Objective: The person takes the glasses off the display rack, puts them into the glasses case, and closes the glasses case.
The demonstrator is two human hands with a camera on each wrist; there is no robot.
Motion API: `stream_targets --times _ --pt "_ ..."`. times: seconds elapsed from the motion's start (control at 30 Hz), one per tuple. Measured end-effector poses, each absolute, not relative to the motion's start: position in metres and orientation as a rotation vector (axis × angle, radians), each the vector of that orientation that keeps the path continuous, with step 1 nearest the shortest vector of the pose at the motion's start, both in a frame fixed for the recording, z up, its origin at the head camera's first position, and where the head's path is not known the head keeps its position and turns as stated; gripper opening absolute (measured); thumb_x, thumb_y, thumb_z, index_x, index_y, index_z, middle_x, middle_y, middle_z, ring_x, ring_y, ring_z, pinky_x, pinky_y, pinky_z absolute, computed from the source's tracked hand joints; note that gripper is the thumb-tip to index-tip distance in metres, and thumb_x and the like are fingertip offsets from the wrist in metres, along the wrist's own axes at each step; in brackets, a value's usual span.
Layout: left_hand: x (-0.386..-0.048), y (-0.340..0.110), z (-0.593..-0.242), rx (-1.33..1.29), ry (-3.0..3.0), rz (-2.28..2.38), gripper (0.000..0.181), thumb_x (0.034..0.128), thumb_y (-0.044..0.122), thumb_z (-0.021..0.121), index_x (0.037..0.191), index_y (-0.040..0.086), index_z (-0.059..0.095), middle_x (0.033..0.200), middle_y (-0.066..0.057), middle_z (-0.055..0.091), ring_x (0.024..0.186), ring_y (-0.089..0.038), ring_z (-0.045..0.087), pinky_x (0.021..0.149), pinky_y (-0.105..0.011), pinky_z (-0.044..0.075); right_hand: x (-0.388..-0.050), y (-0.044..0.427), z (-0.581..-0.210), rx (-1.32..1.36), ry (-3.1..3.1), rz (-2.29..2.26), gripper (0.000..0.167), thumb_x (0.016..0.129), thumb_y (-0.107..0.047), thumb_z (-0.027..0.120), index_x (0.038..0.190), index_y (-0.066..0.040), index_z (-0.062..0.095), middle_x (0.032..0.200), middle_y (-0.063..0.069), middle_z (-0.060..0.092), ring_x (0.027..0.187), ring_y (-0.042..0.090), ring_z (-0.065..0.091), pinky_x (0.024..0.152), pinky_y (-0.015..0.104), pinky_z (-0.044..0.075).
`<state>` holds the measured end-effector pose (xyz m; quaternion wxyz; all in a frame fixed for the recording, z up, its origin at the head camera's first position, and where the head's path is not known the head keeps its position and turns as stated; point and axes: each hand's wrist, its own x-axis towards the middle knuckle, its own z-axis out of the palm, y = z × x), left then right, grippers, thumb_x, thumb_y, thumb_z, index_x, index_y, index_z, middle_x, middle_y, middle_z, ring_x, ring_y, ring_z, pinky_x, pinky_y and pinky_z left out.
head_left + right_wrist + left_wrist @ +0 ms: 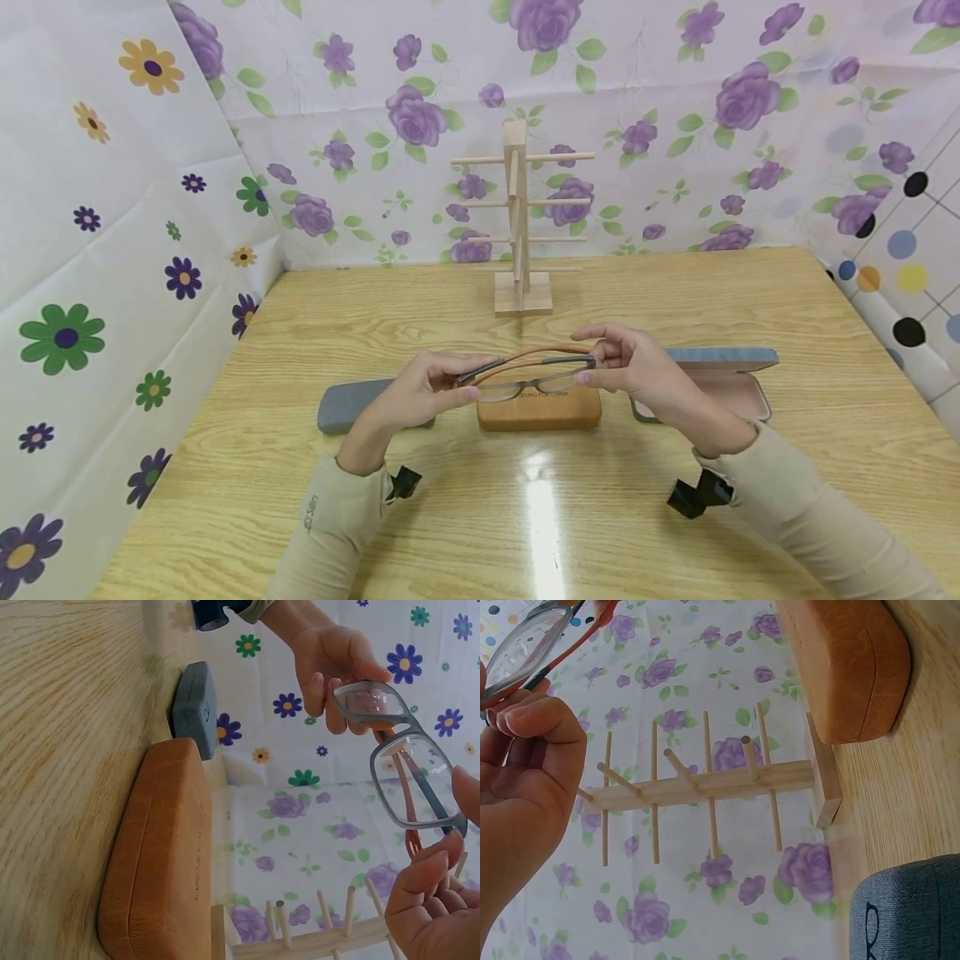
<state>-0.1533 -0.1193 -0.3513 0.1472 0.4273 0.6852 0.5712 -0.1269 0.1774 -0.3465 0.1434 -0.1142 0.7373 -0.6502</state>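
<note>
A pair of glasses (529, 384) with a grey front and orange-and-dark temples is held up above a brown glasses case (538, 417). My left hand (414, 389) pinches its left end between thumb and fingers. At the other end, the right hand (636, 367) grips the corner of the frame, with the index finger raised off it. The right wrist view shows both clear lenses, and the temples (409, 796) lie folded across behind them. Under the left hand lies a closed grey-blue glasses case (341, 408), partly hidden by that hand.
An open glasses case (723, 358) with a blue lid and pale pink lining lies at the right, partly behind my right hand. At the back of the wooden table (637, 517) stands a wooden peg rack (522, 292). Flowered sheets (637, 108) hang around the table.
</note>
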Motion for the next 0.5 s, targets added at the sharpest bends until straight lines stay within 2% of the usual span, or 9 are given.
stream_targets --times 0.13,0.23,0.3,0.5 --pt "-0.1541 -0.1191 -0.3526 1.254 1.951 1.652 0.046 0.09 0.019 0.058 0.121 -0.015 0.049 0.118 -0.029 0.053 0.057 -0.008 0.037 0.048 -0.023 0.033 -0.1272 0.1777 -0.3483 -0.329 2.153 -1.851 0.055 0.079 -0.012 0.071 0.127 0.001 0.047 0.068 0.002 0.044 0.056 0.011 0.037 0.051 0.026 0.034" --pt "-0.1546 -0.1191 -0.3535 1.29 1.932 1.65 0.045 0.0904 0.017 0.057 0.12 -0.016 0.049 0.118 -0.031 0.052 0.064 -0.009 0.042 0.05 -0.024 0.034 -0.1267 0.1778 -0.349 -0.305 2.165 -1.839 0.052 0.079 -0.013 0.072 0.124 0.001 0.05 0.072 0.003 0.04 0.059 0.011 0.036 0.052 0.026 0.032" --pt "-0.155 -0.1192 -0.3542 1.316 1.918 1.648 0.044 0.0909 0.016 0.057 0.12 -0.016 0.048 0.116 -0.033 0.052 0.065 -0.01 0.043 0.05 -0.026 0.034 -0.1261 0.1781 -0.3491 -0.288 2.171 -1.832 0.049 0.078 -0.015 0.072 0.121 0.0 0.053 0.077 0.005 0.041 0.062 0.012 0.038 0.053 0.026 0.034" --pt "-0.1546 -0.1189 -0.3553 1.32 1.903 1.668 0.047 0.0909 0.019 0.057 0.121 -0.016 0.049 0.119 -0.031 0.051 0.076 -0.013 0.049 0.056 -0.025 0.038 -0.1245 0.1779 -0.3502 -0.324 2.171 -1.851 0.042 0.08 -0.013 0.071 0.114 0.005 0.056 0.087 0.006 0.056 0.064 0.012 0.046 0.056 0.026 0.04"
